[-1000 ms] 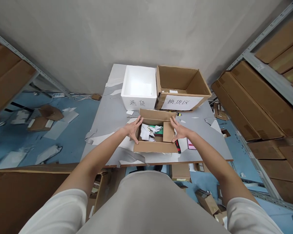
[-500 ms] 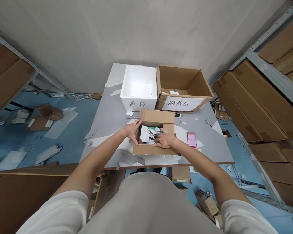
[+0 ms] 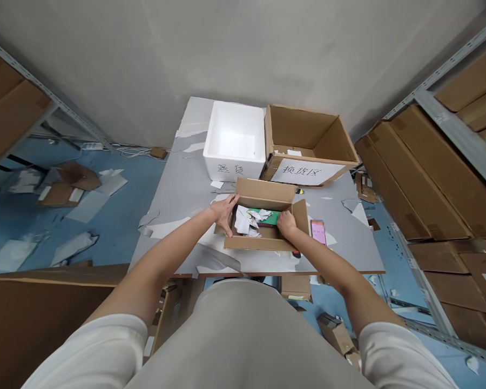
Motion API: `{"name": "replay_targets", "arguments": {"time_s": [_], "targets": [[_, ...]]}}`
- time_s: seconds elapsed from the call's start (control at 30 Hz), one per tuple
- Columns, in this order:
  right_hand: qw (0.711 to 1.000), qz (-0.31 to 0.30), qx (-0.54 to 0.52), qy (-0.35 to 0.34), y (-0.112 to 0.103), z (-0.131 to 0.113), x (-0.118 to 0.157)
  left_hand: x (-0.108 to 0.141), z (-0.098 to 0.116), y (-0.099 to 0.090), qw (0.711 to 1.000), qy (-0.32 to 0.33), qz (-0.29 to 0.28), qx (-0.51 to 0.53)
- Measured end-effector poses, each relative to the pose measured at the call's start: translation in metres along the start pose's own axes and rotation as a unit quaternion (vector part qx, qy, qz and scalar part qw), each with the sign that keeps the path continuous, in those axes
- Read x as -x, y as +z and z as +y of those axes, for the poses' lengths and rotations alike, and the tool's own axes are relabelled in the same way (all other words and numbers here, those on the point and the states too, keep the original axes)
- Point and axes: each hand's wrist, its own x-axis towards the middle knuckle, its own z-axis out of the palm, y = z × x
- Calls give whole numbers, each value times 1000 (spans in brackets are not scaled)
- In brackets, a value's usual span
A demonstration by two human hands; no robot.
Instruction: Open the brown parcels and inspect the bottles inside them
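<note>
A small open cardboard box (image 3: 262,243) sits on the table before me with its flaps folded out. Inside lie crumpled white paper (image 3: 243,220) and a flat green box (image 3: 272,218). My left hand (image 3: 223,212) grips the cardboard box at its left end, thumb and fingers spread along that wall. Reaching into the right end, my right hand (image 3: 287,222) has its fingers curled at the end of the green box; the fingertips are hidden.
Behind stand a white foam box (image 3: 234,168) and a larger cardboard box (image 3: 312,172), both with handwritten labels. A phone with a pink screen (image 3: 318,232) lies to the right on the grey table (image 3: 348,237). Shelves of cartons (image 3: 425,178) flank the right side.
My right hand has moved right, off the paper and to the end of the green box, uncovering more of it. The right flap now leans outward. My left hand stays at the left end.
</note>
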Motion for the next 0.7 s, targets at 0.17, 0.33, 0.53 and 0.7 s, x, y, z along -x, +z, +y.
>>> {"name": "replay_targets", "arguments": {"time_s": [0.17,0.33,0.53,0.7], "targets": [[1000,-6,-3,13,8,-6,-30,5,1,6,1000,4,11,13],[1000,8,-8,-3,16,-3,-25,6,0,9,999,-4,21,32],[998,24,-52,-35,1,5,-13,5,-2,10,999,9,23,26],[984,71,-113,-115,-14,32,15,5,-4,11,999,21,32,21]]}}
